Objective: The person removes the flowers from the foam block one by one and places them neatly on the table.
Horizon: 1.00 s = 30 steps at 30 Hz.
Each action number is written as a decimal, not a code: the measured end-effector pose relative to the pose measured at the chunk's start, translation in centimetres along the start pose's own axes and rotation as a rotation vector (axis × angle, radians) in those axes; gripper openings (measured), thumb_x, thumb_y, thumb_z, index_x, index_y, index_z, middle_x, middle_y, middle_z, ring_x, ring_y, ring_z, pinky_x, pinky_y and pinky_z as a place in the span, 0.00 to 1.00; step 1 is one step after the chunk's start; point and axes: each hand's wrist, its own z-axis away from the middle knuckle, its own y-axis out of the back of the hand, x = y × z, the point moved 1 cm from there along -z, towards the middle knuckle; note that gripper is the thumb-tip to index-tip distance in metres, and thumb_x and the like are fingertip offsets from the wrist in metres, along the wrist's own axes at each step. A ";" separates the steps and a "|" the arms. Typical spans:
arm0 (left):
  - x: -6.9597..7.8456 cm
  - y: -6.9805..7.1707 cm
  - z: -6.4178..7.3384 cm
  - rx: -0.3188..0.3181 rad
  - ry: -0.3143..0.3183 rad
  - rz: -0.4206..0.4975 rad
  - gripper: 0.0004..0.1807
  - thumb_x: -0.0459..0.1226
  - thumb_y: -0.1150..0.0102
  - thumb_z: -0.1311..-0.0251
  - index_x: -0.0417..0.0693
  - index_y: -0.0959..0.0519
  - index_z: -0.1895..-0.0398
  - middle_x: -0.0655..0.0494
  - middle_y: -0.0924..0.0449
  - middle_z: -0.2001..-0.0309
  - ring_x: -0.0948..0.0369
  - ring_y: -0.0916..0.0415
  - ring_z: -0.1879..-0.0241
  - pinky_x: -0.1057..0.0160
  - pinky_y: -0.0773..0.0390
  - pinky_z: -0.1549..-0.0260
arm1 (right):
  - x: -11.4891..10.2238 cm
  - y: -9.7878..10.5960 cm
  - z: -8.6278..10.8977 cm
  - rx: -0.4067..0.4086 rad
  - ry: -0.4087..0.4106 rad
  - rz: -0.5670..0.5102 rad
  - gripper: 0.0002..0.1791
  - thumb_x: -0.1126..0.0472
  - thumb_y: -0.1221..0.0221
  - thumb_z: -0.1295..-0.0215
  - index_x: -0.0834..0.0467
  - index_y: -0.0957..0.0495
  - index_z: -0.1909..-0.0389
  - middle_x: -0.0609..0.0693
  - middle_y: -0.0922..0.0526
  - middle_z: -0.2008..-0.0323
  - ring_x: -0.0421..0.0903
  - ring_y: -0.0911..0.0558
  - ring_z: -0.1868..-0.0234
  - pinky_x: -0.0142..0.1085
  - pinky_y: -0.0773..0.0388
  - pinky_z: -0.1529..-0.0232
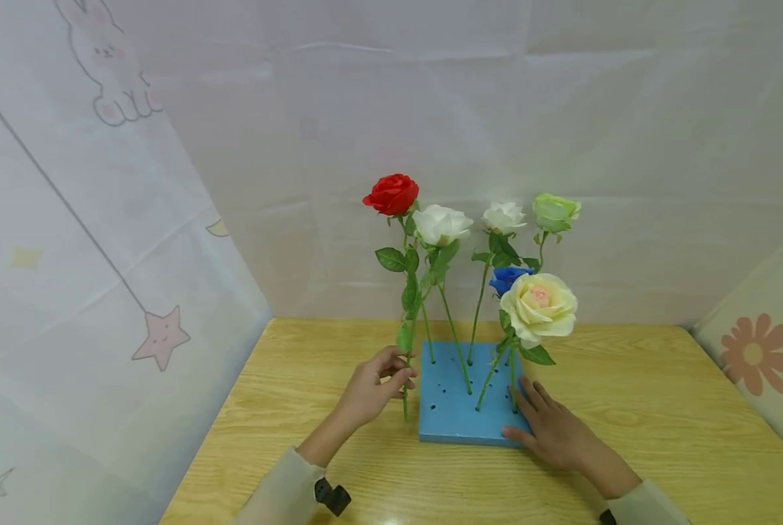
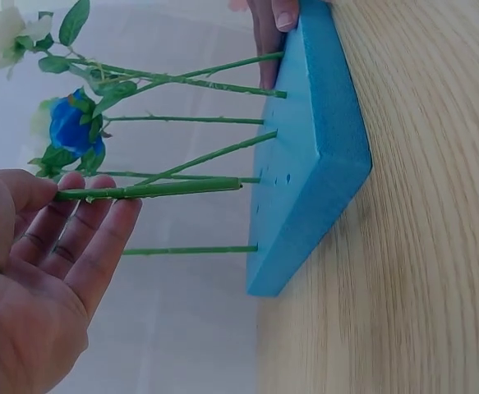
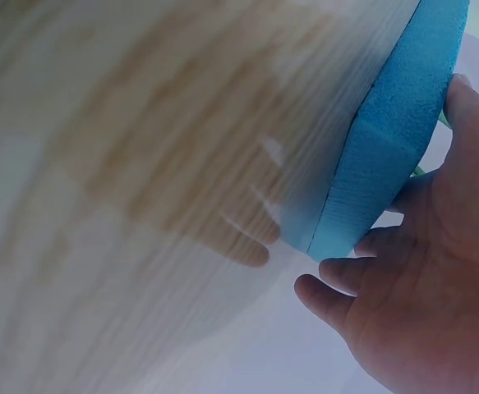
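A stem [image 1: 405,407] is being pinched by the left hand [image 1: 372,386], a grainy block [image 1: 453,430] part-hidden by the splayed right hand [image 1: 552,432].

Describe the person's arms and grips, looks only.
Left grip and right grip are bare hands, no gloves. Pale, off-white sleeves cover the arms short of the wrists. A small black device shows at the left cuff, a black piece at the right. No cables visible.

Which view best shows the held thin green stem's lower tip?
Left wrist: the stem tip appears large and unobstructed beyond the left hand. Head shows it small below that hand; right wrist shows none.
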 end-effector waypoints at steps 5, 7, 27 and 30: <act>0.1 1.5 1.3 0.012 -0.004 0.012 0.14 0.39 0.46 0.24 0.48 0.25 0.40 0.46 0.17 0.55 0.52 0.15 0.56 0.51 0.13 0.61 | -0.4 0.4 0.1 0.010 0.016 -0.002 0.45 0.34 0.49 0.27 0.67 0.38 0.26 0.72 0.45 0.25 0.76 0.43 0.27 0.69 0.34 0.39; 0.1 2.2 1.9 0.013 -0.013 0.005 0.15 0.39 0.46 0.24 0.49 0.25 0.38 0.45 0.17 0.55 0.51 0.15 0.56 0.52 0.13 0.61 | -0.5 0.5 0.1 0.018 0.026 -0.004 0.45 0.34 0.49 0.27 0.67 0.37 0.27 0.74 0.44 0.26 0.77 0.42 0.28 0.70 0.33 0.40; -2.1 11.1 7.9 0.206 0.058 -0.116 0.16 0.41 0.46 0.24 0.48 0.28 0.39 0.48 0.18 0.55 0.54 0.15 0.56 0.59 0.13 0.62 | -0.4 0.1 0.2 0.007 0.003 0.020 0.46 0.33 0.49 0.27 0.66 0.38 0.25 0.71 0.47 0.24 0.74 0.45 0.26 0.68 0.35 0.37; -2.9 11.9 8.1 0.228 0.099 -0.138 0.16 0.42 0.46 0.24 0.49 0.28 0.38 0.49 0.18 0.55 0.53 0.15 0.56 0.58 0.13 0.62 | -0.7 0.4 0.3 0.008 0.011 0.020 0.45 0.34 0.49 0.27 0.67 0.38 0.26 0.72 0.46 0.24 0.75 0.45 0.26 0.68 0.35 0.37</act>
